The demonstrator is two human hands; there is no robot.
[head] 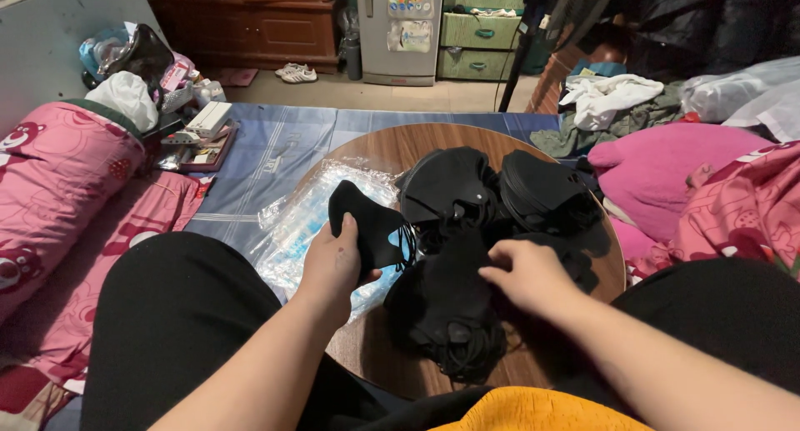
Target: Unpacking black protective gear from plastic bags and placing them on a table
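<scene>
Black mask (371, 227) gripped in left hand (333, 264), right hand (529, 273) loosely curled, fingertips touching mask pile (454, 306) on round desk (383, 148).

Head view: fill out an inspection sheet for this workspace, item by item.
Surface: round wooden table, set low over a blue mat.
Job's things: one black mask in the left hand; piles of black masks across the table; the right hand rests on the pile near the table's front edge.
Clutter: clear plastic bags on the table's left part.
Hands: left closed on the mask; right fingers bent on the pile, grip unclear.
Cables: nothing seen.
Surroundings: pink bedding on both sides, white cloth, small fridge, green drawers, a pair of shoes.
</scene>
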